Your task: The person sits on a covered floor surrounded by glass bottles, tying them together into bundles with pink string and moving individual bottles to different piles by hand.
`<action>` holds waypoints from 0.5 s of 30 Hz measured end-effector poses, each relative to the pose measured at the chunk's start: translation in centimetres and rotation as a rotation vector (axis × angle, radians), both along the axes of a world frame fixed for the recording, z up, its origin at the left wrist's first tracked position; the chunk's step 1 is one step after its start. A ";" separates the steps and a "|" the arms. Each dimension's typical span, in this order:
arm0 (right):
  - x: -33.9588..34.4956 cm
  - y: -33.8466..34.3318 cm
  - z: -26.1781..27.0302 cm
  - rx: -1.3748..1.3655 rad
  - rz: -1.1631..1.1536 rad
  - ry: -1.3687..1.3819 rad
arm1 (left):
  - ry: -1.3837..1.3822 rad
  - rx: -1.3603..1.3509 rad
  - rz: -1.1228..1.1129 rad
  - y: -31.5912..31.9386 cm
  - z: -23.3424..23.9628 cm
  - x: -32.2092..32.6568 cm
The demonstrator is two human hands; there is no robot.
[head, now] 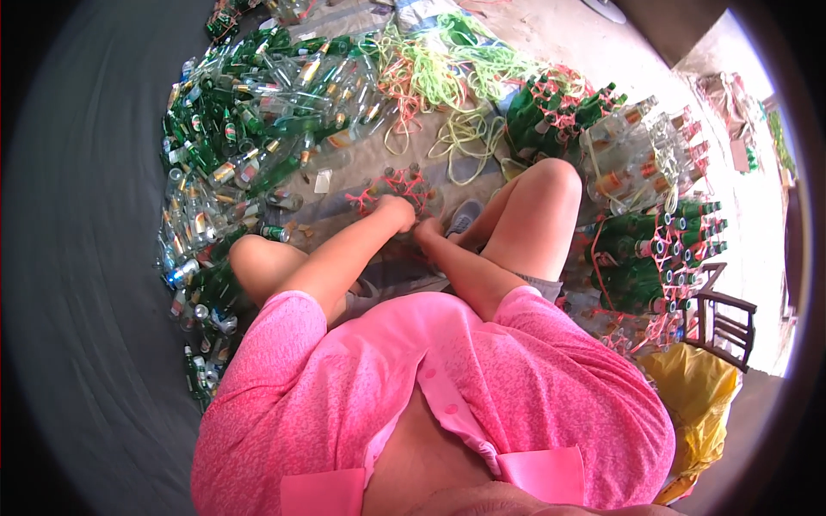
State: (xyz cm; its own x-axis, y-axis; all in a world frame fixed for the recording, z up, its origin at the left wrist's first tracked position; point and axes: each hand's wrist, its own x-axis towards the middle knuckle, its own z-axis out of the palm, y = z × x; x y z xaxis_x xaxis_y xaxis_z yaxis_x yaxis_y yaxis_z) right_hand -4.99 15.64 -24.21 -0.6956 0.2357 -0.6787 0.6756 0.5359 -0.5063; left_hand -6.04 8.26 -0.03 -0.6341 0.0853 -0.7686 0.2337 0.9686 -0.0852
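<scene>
A bundle of clear glass bottles (423, 191) stands on the ground between my legs, its necks laced with red plastic string (381, 193). Against the near side of this bundle is my left hand (398, 213), fingers curled and mostly turned from view. My right hand (427, 231) sits low beside it, close to the bottles' near side. The fingertips of both hands are hidden, so whether they grip string or glass cannot be made out.
Loose green and clear bottles (258, 109) lie heaped at the left. Tangled yellow-green string (426, 71) lies ahead. Tied bundles of green bottles (632, 258) and clear bottles (619, 161) stand at the right, near a wooden chair (726, 322) and a yellow plastic bag (694, 400).
</scene>
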 end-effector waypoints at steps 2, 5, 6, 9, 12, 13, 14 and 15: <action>0.4 -0.1 0.4 0.020 0.301 0.031 | 0.046 -0.070 -0.072 -1.4 -1.2 0.9; -0.1 0.3 -0.2 -0.030 0.426 -0.029 | 0.235 -0.029 -0.152 -1.8 -1.6 2.0; -0.2 0.5 -0.8 -0.100 0.320 -0.145 | 0.258 -0.047 -0.235 -1.7 -1.5 2.0; -1.7 2.6 -2.3 -0.121 0.402 0.035 | 0.301 -0.034 -0.355 -0.8 0.1 0.1; -0.3 1.4 0.1 -0.119 0.463 0.045 | 0.334 -0.082 -0.379 -2.3 0.3 1.2; 0.8 0.5 2.3 -0.120 0.527 0.046 | 0.354 -0.079 -0.352 -3.6 -0.1 2.1; 1.3 0.3 3.9 -0.113 0.588 0.059 | 0.348 -0.082 -0.342 -4.0 0.0 2.5; 1.0 0.8 4.1 -0.096 0.634 0.089 | 0.363 -0.051 -0.340 -3.7 0.6 2.2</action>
